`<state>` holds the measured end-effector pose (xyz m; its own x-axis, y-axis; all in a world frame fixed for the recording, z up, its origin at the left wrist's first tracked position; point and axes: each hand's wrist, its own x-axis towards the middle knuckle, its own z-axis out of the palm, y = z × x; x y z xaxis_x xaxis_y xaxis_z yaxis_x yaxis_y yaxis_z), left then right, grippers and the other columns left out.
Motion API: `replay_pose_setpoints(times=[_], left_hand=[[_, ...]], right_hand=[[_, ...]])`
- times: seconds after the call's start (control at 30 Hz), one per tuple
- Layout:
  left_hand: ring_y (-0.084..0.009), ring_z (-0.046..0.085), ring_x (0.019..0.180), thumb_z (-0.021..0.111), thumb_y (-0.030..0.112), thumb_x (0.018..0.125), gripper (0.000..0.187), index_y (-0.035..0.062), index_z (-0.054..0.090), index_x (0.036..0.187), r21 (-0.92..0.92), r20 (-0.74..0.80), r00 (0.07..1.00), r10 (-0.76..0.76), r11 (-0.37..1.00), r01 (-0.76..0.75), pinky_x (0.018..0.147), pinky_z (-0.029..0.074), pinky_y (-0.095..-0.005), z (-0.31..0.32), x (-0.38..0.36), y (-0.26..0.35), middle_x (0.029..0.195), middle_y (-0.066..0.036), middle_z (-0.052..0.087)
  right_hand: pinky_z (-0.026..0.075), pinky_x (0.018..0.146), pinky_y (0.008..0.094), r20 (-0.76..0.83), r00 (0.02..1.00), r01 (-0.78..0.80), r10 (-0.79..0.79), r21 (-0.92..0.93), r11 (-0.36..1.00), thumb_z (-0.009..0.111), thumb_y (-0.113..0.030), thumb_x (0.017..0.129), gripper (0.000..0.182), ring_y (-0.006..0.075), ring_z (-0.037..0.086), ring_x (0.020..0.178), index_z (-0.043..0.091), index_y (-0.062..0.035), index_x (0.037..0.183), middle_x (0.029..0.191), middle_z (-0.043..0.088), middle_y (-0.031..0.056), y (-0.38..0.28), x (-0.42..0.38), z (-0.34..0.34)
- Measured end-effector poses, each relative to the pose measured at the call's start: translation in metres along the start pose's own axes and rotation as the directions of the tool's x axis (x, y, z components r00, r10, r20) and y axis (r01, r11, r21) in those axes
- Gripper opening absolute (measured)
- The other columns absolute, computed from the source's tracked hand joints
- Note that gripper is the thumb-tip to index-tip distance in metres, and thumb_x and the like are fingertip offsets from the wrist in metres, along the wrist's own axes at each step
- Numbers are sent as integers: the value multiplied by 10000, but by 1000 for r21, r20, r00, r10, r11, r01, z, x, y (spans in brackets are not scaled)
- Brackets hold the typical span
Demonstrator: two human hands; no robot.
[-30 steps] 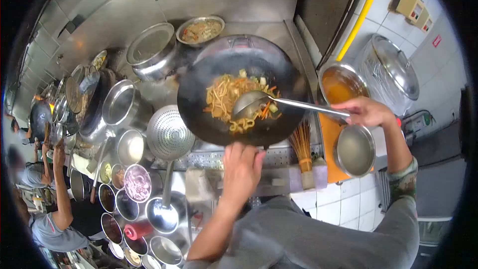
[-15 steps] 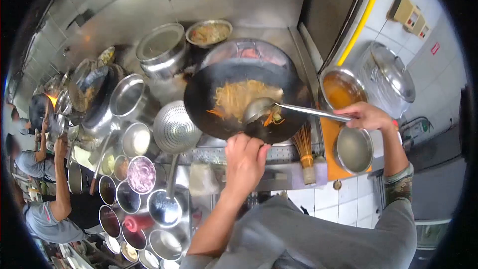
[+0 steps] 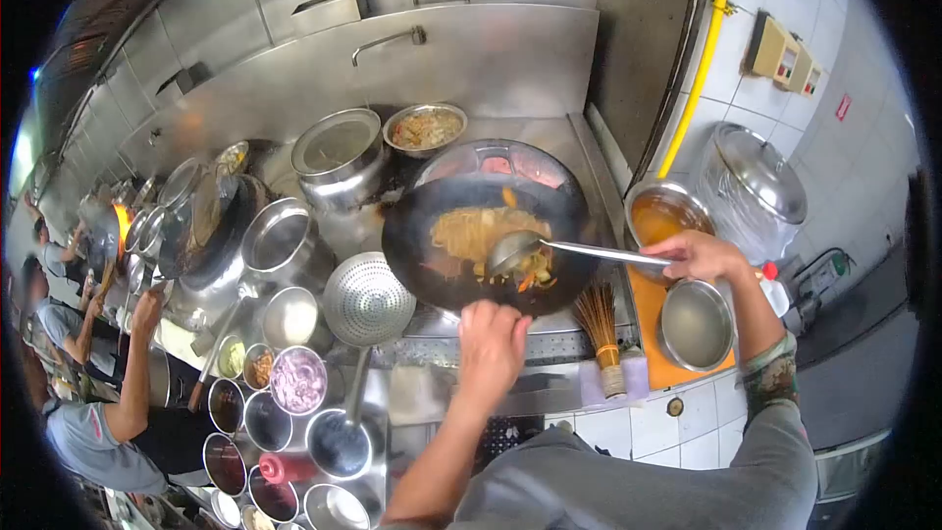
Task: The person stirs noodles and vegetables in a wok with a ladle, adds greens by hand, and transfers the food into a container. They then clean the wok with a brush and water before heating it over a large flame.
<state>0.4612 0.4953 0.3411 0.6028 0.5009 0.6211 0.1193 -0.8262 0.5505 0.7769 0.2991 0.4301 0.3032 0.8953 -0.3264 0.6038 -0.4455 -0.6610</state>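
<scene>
My left hand is closed on the near rim of a dark wok. In the wok lie noodles with bits of carrot and greens. My right hand grips the handle of a metal ladle, whose bowl is down among the food. One orange piece shows above the noodles near the far side of the wok. Behind the wok stands a dark round-rimmed burner area with reddish patches.
A perforated strainer, sauce pots and a bowl of chopped onion stand left. At right are a bamboo brush, a steel bowl, an orange liquid pot and a lidded pot. Co-workers stand far left.
The view has tilted up, so things sit lower in it. The food in the wok has shifted, with an orange piece now near the far side. Both hands keep their grips.
</scene>
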Motion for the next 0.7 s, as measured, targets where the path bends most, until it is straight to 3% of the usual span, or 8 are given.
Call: replay_pose_setpoints(times=[0.1, 0.2, 0.27, 0.3, 0.4, 0.5, 0.6, 0.7], left_hand=[[-356, 514, 895, 675, 141, 817, 106, 60, 617, 852, 43, 13, 999, -30, 999, 30, 767, 416, -453, 38, -21, -36, 890, -136, 558], [-361, 530, 916, 654, 149, 831, 102, 59, 632, 874, 148, 98, 995, -35, 989, 20, 801, 427, -458, 52, -83, -50, 923, -156, 575], [-399, 548, 943, 673, 148, 818, 153, 38, 652, 923, 69, 249, 963, -107, 993, 93, 885, 425, -471, 20, -105, -28, 970, -189, 597], [-402, 542, 939, 686, 111, 804, 141, 39, 655, 922, -7, 124, 992, 15, 1000, -15, 873, 420, -469, 4, -87, -9, 946, -192, 593], [-380, 519, 909, 696, 79, 792, 129, 34, 639, 899, -3, 75, 996, -53, 999, 54, 821, 416, -460, -2, -26, 0, 909, -169, 563], [-353, 486, 838, 672, 54, 822, 107, 45, 601, 901, -59, 5, 1000, -6, 998, 7, 756, 402, -446, 9, -2, -5, 864, -152, 532], [-365, 501, 889, 689, 88, 802, 110, 34, 619, 868, -48, 21, 999, -48, 998, 49, 790, 417, -445, 21, 6, -8, 899, -158, 539], [-367, 503, 891, 684, 96, 807, 108, 35, 624, 873, 95, 97, 992, -81, 993, 72, 791, 418, -443, 48, -28, -39, 897, -160, 548]], right_hand=[[501, 724, 325, -12, 1000, 22, -25, -215, 976, 617, -78, 854, 500, 185, 628, 781, 574, -225, 1330, 922, 681, 72, -10, 27, 18], [496, 823, 436, -301, 927, 18, -224, -560, 828, 598, -123, 842, 520, 380, 616, 900, 552, -290, 1332, 1030, 659, 179, -17, 27, 46], [494, 866, 411, -271, 939, 75, -213, -442, 894, 624, -79, 831, 568, 334, 626, 985, 532, -274, 1357, 1107, 655, 165, -9, 4, 45], [495, 873, 389, -247, 942, 123, -229, -378, 917, 634, -58, 830, 575, 296, 640, 1012, 534, -254, 1360, 1123, 663, 145, -8, -10, 39], [480, 853, 292, -131, 973, 187, -192, -49, 981, 647, -16, 841, 534, 108, 615, 1014, 550, -151, 1348, 1117, 693, 55, 13, -28, 24], [484, 847, 287, 59, 997, -58, 59, -19, 998, 646, -46, 843, 528, 133, 629, 1006, 545, -153, 1351, 1127, 690, 91, -2, -24, 6], [501, 826, 307, 27, 991, -129, 135, -147, 981, 644, -92, 849, 504, 165, 650, 961, 556, -161, 1340, 1088, 698, 109, -21, 8, 15], [522, 789, 402, -241, 914, 214, -327, -398, 892, 616, -76, 832, 504, 329, 657, 875, 571, -188, 1321, 1077, 660, 176, 10, 40, 51]])
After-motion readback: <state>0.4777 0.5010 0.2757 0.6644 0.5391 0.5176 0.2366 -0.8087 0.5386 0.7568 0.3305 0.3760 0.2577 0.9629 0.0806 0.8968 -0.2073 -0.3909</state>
